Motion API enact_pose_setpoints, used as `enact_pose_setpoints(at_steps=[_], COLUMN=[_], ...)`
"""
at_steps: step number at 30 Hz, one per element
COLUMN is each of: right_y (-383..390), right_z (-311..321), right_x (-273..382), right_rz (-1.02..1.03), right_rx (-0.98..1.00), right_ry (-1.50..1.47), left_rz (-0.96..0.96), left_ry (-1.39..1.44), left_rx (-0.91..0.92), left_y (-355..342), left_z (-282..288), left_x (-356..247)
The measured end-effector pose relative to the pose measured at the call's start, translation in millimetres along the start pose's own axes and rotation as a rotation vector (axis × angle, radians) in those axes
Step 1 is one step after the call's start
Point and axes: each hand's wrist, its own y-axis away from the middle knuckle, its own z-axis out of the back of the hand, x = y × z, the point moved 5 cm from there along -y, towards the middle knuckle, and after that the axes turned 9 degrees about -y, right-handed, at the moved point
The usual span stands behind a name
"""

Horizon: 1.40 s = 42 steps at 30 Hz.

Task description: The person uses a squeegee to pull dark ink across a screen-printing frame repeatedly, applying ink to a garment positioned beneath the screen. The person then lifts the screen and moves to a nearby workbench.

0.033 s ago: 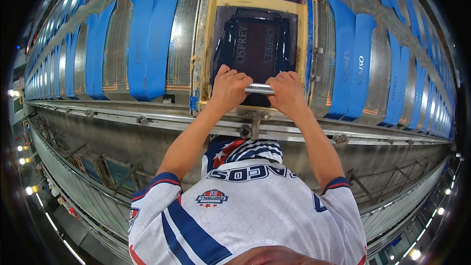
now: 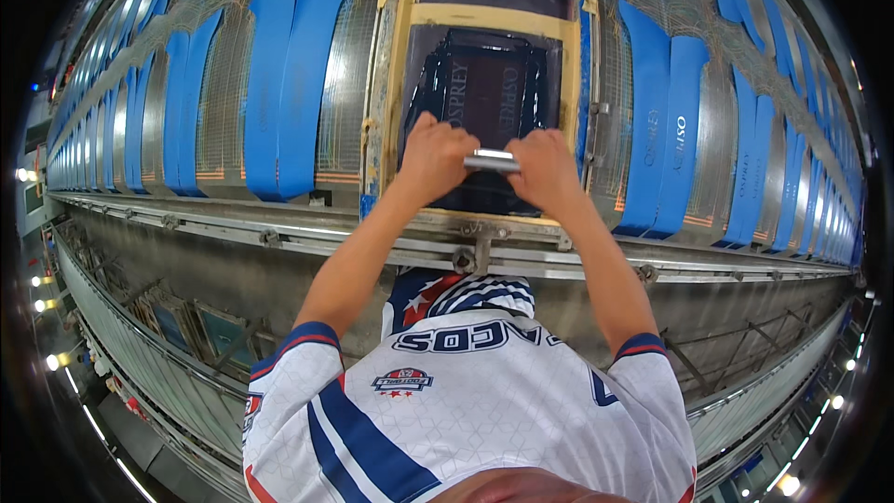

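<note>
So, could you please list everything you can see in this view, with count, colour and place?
squeegee handle: one, silver metal bar, gripped between both hands over the screen.
printing screen: one, dark mesh in a yellowish frame, top centre on the table.
blue strips: many, blue, laid side by side along the table, left and right of the screen.
long table: one, grey metal with a rail along its near edge, curving across the picture.
shelf of frames: several, dark, under the table at lower left.
lamps: several, bright, at both lower edges.
jersey: one, white with blue stripes, bottom centre.
left hand: one, on the bar.
right hand: one, on the bar.
</note>
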Motion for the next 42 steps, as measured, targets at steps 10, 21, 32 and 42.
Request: enact_pose_setpoints(at_steps=[10, 21, 32, 42], right_y=[-181, -94, -13, -173], right_z=[64, 27, 2, 60], right_x=[-106, -57, -4, -104], right_rz=[-0.143, -0.028, -0.055, -0.228], right_rx=[0.121, 0.053, 0.087, 0.17], right_ry=[0.068, 0.115, 0.007, -0.03], left_rz=[0.021, -0.05, 0.01, -0.035], left_ry=[-0.093, 0.029, 0.037, -0.082], left_rx=[0.144, -0.02, 0.113, 0.123], left_y=[-182, -95, -11, -173], left_z=[-24, -15, 3, -24], left_x=[112, 56, 10, 110])
